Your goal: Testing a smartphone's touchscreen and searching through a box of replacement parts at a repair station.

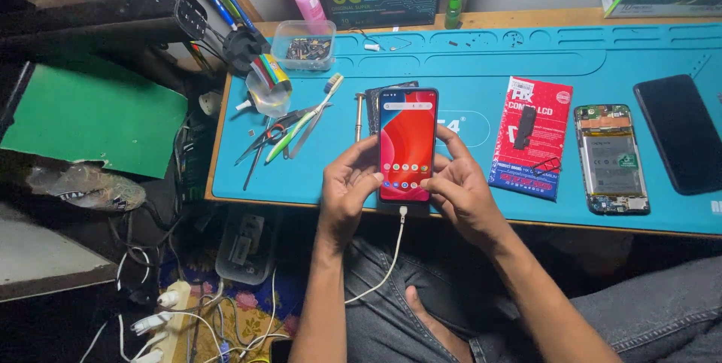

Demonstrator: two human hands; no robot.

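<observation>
My left hand (347, 186) and right hand (459, 186) grip a lit red-screened smartphone (407, 145); behind, a clear plastic tub (304, 45) holds small dark parts.

I hold a lit smartphone (407, 145) in my left hand (347, 190) and right hand (460, 191), above the blue mat (466, 77). A white cable (391, 258) plugs into its bottom edge.

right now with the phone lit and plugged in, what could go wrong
The white cable hangs slack from the phone down over the lap; a snag might yank the phone from both hands. The left hand and right hand hold it only at its lower half, past the mat edge, so it could drop.
</observation>
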